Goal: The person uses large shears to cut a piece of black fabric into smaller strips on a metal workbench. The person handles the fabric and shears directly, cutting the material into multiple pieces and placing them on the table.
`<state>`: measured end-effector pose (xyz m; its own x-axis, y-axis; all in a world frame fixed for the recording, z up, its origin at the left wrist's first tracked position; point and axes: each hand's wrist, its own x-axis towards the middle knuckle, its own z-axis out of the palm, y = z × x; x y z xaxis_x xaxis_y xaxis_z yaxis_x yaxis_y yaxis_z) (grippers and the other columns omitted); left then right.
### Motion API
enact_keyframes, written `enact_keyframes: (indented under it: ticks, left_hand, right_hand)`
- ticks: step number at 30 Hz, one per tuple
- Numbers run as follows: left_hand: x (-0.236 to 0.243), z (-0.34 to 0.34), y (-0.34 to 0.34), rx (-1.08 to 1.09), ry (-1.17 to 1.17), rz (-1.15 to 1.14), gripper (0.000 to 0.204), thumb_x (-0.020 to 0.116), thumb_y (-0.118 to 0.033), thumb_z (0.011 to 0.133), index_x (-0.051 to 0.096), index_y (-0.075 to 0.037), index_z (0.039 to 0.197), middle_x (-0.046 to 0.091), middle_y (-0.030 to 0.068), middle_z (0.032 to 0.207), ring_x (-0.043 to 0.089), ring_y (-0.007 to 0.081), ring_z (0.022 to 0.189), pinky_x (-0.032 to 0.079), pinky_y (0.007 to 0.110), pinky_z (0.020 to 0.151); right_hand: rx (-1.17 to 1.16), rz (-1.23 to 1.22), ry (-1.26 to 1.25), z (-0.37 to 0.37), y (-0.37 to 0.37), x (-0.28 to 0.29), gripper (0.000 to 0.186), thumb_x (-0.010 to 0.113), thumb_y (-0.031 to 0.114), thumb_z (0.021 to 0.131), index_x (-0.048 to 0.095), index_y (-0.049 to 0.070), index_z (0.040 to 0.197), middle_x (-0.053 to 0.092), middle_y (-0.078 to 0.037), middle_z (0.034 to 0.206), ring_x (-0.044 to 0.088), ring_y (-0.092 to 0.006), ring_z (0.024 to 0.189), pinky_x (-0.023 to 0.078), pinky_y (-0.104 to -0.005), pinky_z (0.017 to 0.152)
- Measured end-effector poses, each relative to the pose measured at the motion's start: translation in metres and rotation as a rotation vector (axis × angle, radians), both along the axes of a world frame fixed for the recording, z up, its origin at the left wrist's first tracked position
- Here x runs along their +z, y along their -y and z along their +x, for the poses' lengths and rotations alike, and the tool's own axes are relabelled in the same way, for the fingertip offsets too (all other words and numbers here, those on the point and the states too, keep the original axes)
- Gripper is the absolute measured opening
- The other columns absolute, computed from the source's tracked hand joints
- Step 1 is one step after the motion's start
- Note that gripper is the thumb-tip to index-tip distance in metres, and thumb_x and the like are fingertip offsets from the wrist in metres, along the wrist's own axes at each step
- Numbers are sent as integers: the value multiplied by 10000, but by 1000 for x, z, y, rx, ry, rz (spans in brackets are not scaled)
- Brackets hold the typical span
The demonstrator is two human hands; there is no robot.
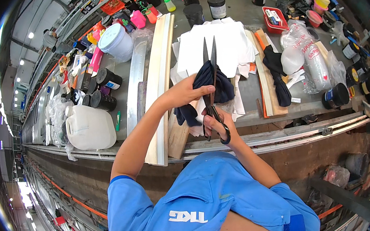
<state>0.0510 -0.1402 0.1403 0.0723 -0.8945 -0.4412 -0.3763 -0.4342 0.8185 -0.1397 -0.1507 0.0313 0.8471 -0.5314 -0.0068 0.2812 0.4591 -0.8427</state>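
A dark navy cloth is bunched up in my left hand, fingers closed around its upper left part. My right hand grips the black handles of a pair of scissors. The two long blades point away from me and stand slightly apart, with the cloth lying between and around their lower part. Beneath and beyond the cloth lies a stack of white fabric or paper sheets. How much cloth sits between the blades is partly hidden by my left fingers.
Wooden boards lie left of the stack, more boards right. At the left stand a translucent jug and a white bucket. Right are a dark cloth, a sleeve of plastic cups, a red basket and black jars.
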Motion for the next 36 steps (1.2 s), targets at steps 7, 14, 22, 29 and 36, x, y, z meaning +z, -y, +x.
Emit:
enact_keyframes:
  ticks: [7,14,22,29,36]
  left_hand:
    - [9,30,-5,-38,161,-73,637,529,-657,919,509,-61,1142,529,49,827,505,125,730,437,286,606]
    - [-22,-14,-23,-95,31,89,724,542,-677,899,454,-13,1174,550,42,792,531,109,608,453,258,508]
    - [-43,0,-56,-330,-411,340,319,775,-221,834,655,32,987,725,124,842,702,161,810,537,288,808]
    - [-23,70,-34,114,-508,134,218,733,-178,856,581,-32,913,544,18,621,546,111,500,552,322,635]
    - [60,113,39,93,-106,177,341,716,-225,887,587,-58,1155,606,34,774,572,107,545,482,251,491]
  right_hand:
    - [-220,-109,-69,-5,10,-20,330,675,277,934,518,30,1088,522,-19,696,518,-104,572,434,-251,563]
    - [-223,47,-54,-3,24,-4,508,762,236,847,489,47,1231,577,-33,993,584,-138,919,475,-280,822]
    - [-557,91,50,-47,66,31,399,714,51,823,525,58,1174,631,-13,924,616,-100,817,490,-232,723]
    - [-553,-150,-109,-81,90,-32,396,659,84,920,430,-7,1230,585,-51,900,605,-139,792,516,-293,745]
    - [44,-158,48,-59,10,-42,849,692,492,884,255,36,1451,494,-64,1046,532,-156,952,472,-337,887]
